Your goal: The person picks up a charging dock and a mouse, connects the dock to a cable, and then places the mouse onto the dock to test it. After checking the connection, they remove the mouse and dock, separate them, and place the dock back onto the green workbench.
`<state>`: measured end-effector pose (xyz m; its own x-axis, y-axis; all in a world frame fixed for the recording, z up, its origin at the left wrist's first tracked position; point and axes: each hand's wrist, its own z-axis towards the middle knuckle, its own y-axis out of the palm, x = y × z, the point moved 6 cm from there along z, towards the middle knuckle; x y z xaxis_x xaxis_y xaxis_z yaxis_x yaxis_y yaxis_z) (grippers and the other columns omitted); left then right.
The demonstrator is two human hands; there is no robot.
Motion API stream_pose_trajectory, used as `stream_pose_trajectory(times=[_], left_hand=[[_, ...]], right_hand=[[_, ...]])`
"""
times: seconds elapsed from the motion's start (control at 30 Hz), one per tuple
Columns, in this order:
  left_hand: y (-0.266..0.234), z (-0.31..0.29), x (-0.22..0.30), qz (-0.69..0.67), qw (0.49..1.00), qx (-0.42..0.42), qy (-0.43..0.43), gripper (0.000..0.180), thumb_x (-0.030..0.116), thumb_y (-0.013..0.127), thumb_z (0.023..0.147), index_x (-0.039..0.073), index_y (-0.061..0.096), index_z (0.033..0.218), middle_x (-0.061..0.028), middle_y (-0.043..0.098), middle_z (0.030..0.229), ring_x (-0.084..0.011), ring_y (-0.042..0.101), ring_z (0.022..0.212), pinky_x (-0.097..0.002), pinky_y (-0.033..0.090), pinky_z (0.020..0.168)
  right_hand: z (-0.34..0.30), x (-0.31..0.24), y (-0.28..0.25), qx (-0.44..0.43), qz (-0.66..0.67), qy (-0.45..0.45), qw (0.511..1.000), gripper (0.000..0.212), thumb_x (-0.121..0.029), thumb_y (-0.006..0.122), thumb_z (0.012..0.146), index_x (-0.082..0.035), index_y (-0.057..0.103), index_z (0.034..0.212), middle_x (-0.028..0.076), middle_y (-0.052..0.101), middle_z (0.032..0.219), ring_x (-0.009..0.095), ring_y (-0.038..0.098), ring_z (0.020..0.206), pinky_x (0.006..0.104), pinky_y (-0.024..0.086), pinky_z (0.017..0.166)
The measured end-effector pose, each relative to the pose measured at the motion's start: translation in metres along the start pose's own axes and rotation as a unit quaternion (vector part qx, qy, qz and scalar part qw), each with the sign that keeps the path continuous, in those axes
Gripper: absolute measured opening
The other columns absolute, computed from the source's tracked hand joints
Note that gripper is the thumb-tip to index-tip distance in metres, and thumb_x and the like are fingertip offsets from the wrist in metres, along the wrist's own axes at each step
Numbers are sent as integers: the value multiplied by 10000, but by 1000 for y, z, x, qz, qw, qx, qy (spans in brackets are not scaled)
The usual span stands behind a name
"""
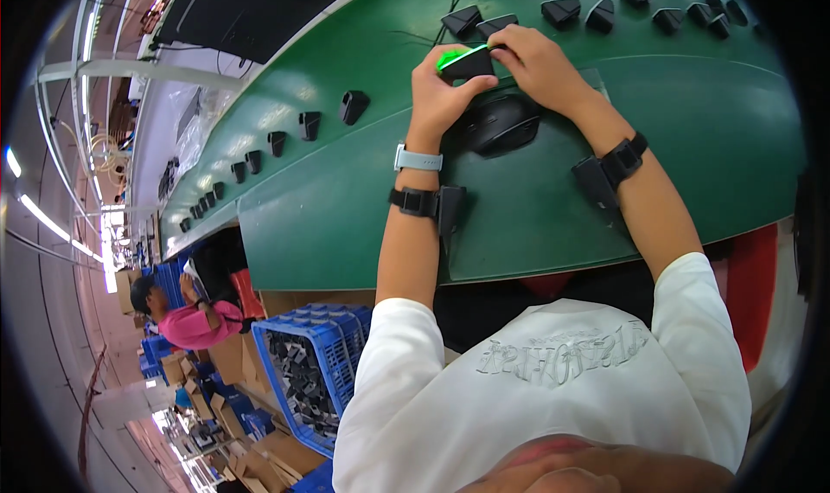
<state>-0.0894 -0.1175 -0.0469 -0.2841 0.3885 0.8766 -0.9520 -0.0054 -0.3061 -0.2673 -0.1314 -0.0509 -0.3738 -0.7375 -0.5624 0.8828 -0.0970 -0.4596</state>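
One black device [468, 65], glowing green, held over the table [333, 220]

Sits well in from the table's near edge, gripped at both ends. Rests its left end in the left hand [448, 91], partly curled, thumb along the lower side. Meets the right hand [538, 67] at its right end, pinched there with thumb and fingertips nearly together. Has a black rounded object [501, 124] just nearer the table's near edge, with black wedges [354, 107] spread along the far side. Off the near-left corner, stands a blue crate [347, 342] of dark pieces [301, 380].
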Motion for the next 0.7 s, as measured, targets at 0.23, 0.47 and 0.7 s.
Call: stream_pose_trajectory(times=[0.23, 0.47, 0.7], left_hand=[[-2, -2, -14, -27, 999, -9, 24, 509, 71, 943, 661, -5, 666, 1081, -56, 655, 1095, -140, 651, 981, -268, 548, 807], [-9, -1, -9, -54, 997, -48, -10, 446, -86, 855, 696, -19, 697, 1107, -61, 626, 1155, -156, 663, 1026, -285, 587, 860], [-57, -1, -24, -35, 996, 70, -37, 382, -36, 831, 746, 4, 710, 1105, -66, 730, 1000, -145, 681, 913, -269, 550, 824]], right_hand=[[-1, -2, 2, 18, 20, -12, 1000, 157, -86, 673, 938, -34, 648, 1084, 116, 619, 921, 299, 596, 836, 389, 483, 739], [-3, -5, -3, 29, 12, -26, 999, 164, -138, 691, 939, -50, 664, 1076, 111, 607, 903, 290, 600, 836, 392, 481, 738], [0, 10, -20, 48, -25, 150, 987, 252, -286, 793, 869, -68, 698, 952, 107, 619, 871, 291, 631, 851, 389, 490, 756]])
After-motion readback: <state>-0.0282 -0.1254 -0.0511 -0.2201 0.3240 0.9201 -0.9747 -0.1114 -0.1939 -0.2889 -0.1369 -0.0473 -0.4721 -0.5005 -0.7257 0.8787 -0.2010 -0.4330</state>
